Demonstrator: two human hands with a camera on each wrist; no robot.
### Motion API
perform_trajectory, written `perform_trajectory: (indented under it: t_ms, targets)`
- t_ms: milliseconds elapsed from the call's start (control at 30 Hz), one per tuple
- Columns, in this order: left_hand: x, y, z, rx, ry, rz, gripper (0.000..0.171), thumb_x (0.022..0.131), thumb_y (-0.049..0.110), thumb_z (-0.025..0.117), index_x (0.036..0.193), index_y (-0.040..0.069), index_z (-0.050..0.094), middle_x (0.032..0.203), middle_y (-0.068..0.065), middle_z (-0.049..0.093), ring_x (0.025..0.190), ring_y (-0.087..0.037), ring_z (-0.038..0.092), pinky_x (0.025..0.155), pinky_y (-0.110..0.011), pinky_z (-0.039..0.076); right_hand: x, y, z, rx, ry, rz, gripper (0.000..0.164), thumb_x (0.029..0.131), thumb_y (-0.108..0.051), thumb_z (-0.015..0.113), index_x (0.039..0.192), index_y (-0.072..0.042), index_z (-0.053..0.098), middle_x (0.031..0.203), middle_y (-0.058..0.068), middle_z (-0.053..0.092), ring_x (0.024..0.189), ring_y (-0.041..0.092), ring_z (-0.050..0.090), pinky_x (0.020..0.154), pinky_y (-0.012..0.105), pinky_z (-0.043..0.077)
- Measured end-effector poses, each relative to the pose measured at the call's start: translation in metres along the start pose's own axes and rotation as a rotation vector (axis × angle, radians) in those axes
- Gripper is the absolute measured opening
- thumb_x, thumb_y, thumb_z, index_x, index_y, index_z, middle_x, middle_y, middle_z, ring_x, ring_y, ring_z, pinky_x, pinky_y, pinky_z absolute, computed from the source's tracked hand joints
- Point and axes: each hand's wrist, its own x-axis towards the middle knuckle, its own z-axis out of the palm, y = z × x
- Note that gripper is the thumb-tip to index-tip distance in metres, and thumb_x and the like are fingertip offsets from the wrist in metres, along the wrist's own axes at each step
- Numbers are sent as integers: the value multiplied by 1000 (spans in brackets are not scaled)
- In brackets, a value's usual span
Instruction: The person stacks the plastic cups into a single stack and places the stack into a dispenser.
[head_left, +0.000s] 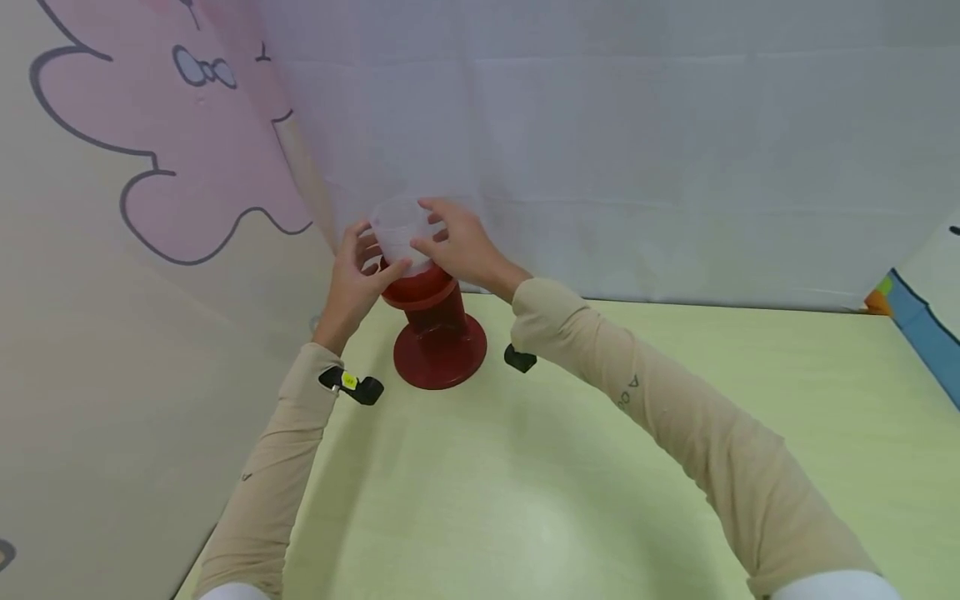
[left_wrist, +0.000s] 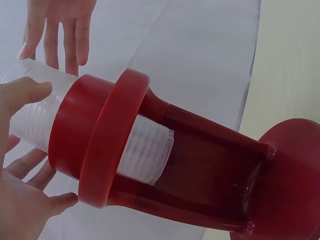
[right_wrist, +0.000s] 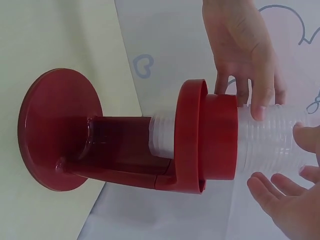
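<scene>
A red cup dispenser (head_left: 441,354) stands upright on its round base on the table. Nested in its ring is a stack of clear plastic cups (left_wrist: 37,110), with the lowest cups (right_wrist: 162,135) showing below the ring. My left hand (head_left: 356,279) holds the stack from the left just above the red collar (left_wrist: 82,127), thumb on the near side and fingers around the far side. From the right, my right hand (head_left: 467,247) grips the upper part of the stack between thumb and fingers. The dispenser's ring (right_wrist: 192,137) sits below both hands.
A pale yellow-green table (head_left: 480,467) lies under the dispenser. White cloth (head_left: 637,167) hangs close behind it, and a wall covering with a pink cartoon (head_left: 202,150) rises on the left. A blue printed shape (head_left: 926,333) is at the right edge.
</scene>
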Motion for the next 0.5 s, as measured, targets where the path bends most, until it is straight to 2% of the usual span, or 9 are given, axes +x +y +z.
perform_trajectory:
  t_ms: [267, 500]
  targets:
    - [-1, -1, 2, 29, -4, -8, 69, 80, 31, 75, 137, 16, 40, 136, -1, 46, 125, -22, 44, 107, -45, 34, -3, 5, 3, -19, -32, 19, 58, 93, -21, 60, 144, -5, 36, 137, 13, 45, 109, 25, 57, 85, 29, 53]
    - [1, -2, 4, 10, 4, -9, 74, 80, 32, 75, 142, 17, 35, 142, -1, 40, 127, -20, 41, 108, -42, 33, -4, 8, 5, -55, -61, 31, 54, 94, -20, 60, 141, -3, 41, 139, 13, 43, 109, 24, 56, 84, 27, 52]
